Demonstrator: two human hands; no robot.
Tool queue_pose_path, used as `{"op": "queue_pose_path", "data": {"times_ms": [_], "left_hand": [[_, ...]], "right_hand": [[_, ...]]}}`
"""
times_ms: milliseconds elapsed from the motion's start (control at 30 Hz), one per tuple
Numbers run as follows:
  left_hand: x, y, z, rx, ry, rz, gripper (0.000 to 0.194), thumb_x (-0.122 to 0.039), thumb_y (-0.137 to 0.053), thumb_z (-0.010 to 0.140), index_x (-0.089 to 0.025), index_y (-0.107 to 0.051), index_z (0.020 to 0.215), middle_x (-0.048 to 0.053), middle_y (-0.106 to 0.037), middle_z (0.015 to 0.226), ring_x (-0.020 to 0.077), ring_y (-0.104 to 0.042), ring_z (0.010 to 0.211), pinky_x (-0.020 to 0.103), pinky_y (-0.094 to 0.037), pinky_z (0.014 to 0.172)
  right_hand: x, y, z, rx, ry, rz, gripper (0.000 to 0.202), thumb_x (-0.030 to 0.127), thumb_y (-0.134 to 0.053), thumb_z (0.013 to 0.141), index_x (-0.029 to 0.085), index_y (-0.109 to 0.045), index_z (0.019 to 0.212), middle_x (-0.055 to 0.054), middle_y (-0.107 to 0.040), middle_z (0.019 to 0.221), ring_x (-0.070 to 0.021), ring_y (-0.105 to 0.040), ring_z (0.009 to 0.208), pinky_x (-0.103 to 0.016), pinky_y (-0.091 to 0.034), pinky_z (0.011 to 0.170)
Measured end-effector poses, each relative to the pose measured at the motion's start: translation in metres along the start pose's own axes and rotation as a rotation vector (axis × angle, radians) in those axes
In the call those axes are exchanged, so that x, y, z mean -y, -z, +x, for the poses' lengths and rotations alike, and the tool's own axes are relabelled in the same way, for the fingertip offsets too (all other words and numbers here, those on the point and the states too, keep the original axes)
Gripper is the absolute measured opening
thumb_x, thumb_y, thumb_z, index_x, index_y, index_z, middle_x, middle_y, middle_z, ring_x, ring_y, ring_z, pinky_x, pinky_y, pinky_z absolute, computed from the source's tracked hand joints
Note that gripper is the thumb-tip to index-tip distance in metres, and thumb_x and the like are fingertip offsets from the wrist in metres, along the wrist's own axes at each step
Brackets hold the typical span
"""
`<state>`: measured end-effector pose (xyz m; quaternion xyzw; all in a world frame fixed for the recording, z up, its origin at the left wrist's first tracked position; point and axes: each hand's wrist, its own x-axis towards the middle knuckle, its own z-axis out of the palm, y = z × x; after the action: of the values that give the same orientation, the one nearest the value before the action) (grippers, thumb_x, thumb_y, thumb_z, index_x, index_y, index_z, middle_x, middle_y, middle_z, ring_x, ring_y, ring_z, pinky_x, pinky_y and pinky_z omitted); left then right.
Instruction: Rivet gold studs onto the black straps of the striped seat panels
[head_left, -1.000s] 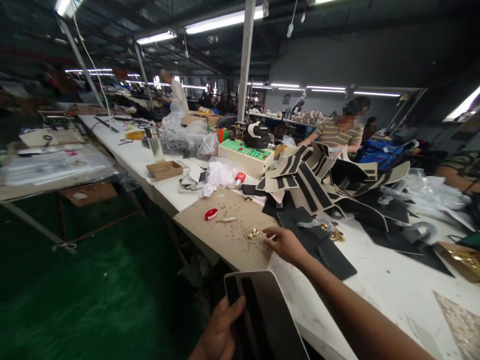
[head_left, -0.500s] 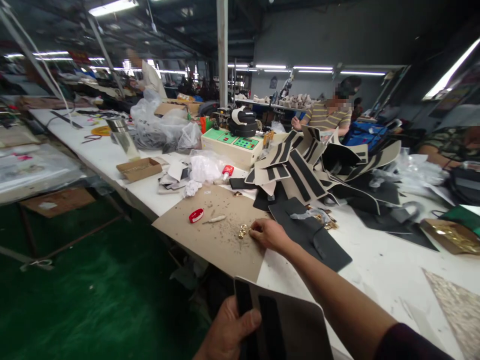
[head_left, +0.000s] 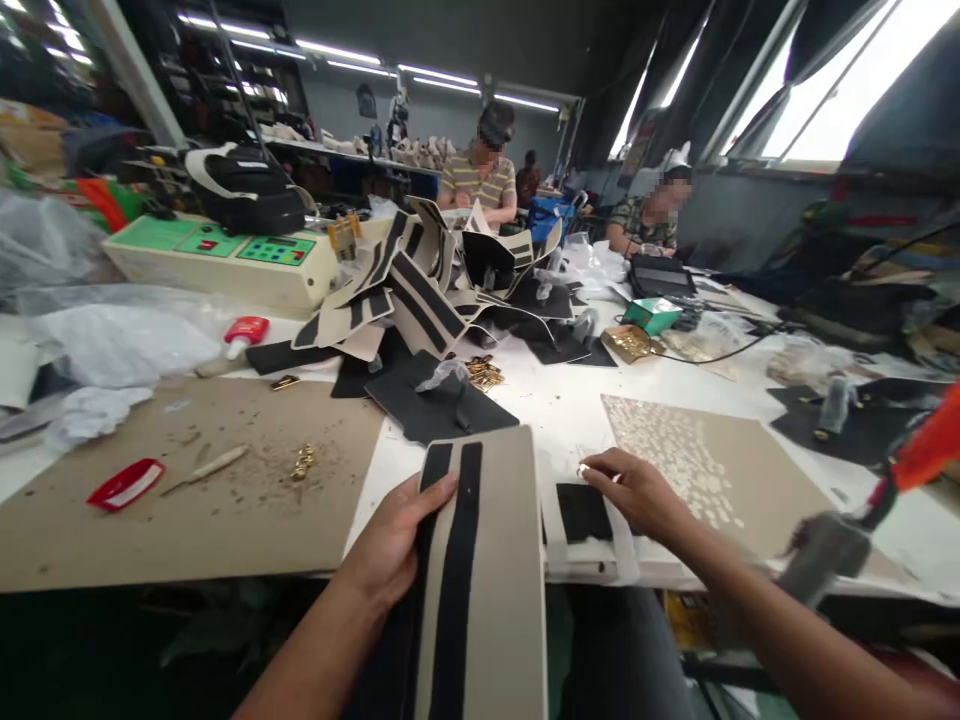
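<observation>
My left hand (head_left: 390, 540) grips the left edge of a flat beige panel (head_left: 506, 560) with two black stripes, thumb on top. It is held up at the front of the table, its lower end outside the view. Farther right, my right hand (head_left: 634, 488) pinches a small shiny metal piece (head_left: 582, 470) at its fingertips. Just below those fingers a black patch (head_left: 583, 512) lies at the table edge between pale tape strips. Gold metal fittings (head_left: 303, 462) sit on a brown board (head_left: 330, 530) to the left, by a thin pointed tool (head_left: 217, 463) and a red object (head_left: 126, 484).
Striped panels (head_left: 420, 300) are heaped mid-table, with black sheets (head_left: 439, 400) and gold fittings (head_left: 485, 374) before them. A control box (head_left: 225, 265) stands behind left. Small pale pieces cover a board (head_left: 772, 470) at right, near an orange-and-grey object (head_left: 832, 545). Two people sit across the table.
The view has turned right. My right hand has gone from beside the gold fittings to above the black patch, holding a small metal piece. My left hand has raised the panel.
</observation>
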<state>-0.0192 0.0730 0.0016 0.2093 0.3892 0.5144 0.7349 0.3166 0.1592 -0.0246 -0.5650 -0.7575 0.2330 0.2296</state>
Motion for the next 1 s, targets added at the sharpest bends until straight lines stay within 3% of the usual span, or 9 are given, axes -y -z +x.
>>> {"op": "queue_pose_path", "data": {"times_ms": [167,233,333,600,700,867,1000], "left_hand": [[0.011,-0.001,0.037,-0.118,-0.028,0.04,0.024,-0.024,-0.083,0.082,-0.01,-0.075,0.1,0.011,-0.08,0.08,0.022,-0.075,0.062,0.031,-0.063,0.064],[0.015,0.003,0.04,-0.14,-0.048,0.033,0.021,-0.025,-0.083,0.082,-0.011,-0.075,0.095,0.009,-0.079,0.075,0.0213,-0.073,0.059,0.03,-0.062,0.06],[0.019,0.004,0.039,-0.129,-0.063,0.037,0.022,-0.027,-0.085,0.081,-0.012,-0.075,0.093,0.009,-0.078,0.073,0.0213,-0.072,0.058,0.029,-0.061,0.056],[0.024,-0.001,0.04,-0.131,-0.074,0.069,0.033,-0.035,-0.092,0.074,-0.012,-0.075,0.091,0.008,-0.078,0.075,0.02,-0.072,0.059,0.027,-0.06,0.055],[0.025,0.001,0.04,-0.129,-0.08,0.088,0.033,-0.036,-0.092,0.074,-0.012,-0.075,0.09,0.009,-0.08,0.08,0.0197,-0.072,0.06,0.027,-0.06,0.056],[0.027,0.003,0.039,-0.127,-0.086,0.093,0.036,-0.038,-0.091,0.075,-0.012,-0.074,0.094,0.011,-0.081,0.087,0.0203,-0.073,0.06,0.028,-0.061,0.057],[0.027,0.003,0.04,-0.124,-0.082,0.073,0.04,-0.039,-0.093,0.072,-0.012,-0.074,0.095,0.009,-0.08,0.081,0.0209,-0.074,0.061,0.029,-0.062,0.059]], "right_hand": [[-0.007,-0.024,-0.015,-0.034,0.306,-0.144,0.023,0.037,-0.057,0.103,0.03,-0.078,0.111,-0.007,-0.073,0.108,-0.025,-0.067,0.096,-0.038,-0.052,0.085],[-0.004,-0.029,-0.019,-0.013,0.444,-0.185,0.023,0.033,-0.056,0.105,0.028,-0.077,0.114,-0.008,-0.073,0.108,-0.025,-0.066,0.096,-0.04,-0.051,0.085],[-0.005,-0.03,-0.025,0.009,0.536,-0.186,0.021,0.031,-0.058,0.105,0.027,-0.076,0.115,-0.008,-0.073,0.108,-0.0243,-0.066,0.097,-0.041,-0.051,0.085],[-0.007,-0.012,-0.022,0.097,0.519,-0.233,0.026,0.028,-0.057,0.104,0.035,-0.076,0.121,-0.007,-0.07,0.123,-0.0271,-0.064,0.111,-0.044,-0.051,0.091],[-0.008,-0.011,-0.019,0.092,0.467,-0.179,0.029,0.028,-0.061,0.102,0.03,-0.07,0.13,-0.009,-0.068,0.126,-0.0269,-0.063,0.113,-0.043,-0.051,0.094],[-0.008,-0.015,-0.021,0.061,0.397,-0.174,0.011,0.031,-0.066,0.1,0.027,-0.075,0.105,-0.007,-0.07,0.119,-0.0266,-0.066,0.109,-0.043,-0.05,0.092],[-0.002,-0.014,-0.026,0.066,0.409,-0.226,0.017,0.03,-0.062,0.103,0.029,-0.075,0.112,-0.007,-0.07,0.12,-0.0266,-0.066,0.109,-0.045,-0.049,0.093]]}}
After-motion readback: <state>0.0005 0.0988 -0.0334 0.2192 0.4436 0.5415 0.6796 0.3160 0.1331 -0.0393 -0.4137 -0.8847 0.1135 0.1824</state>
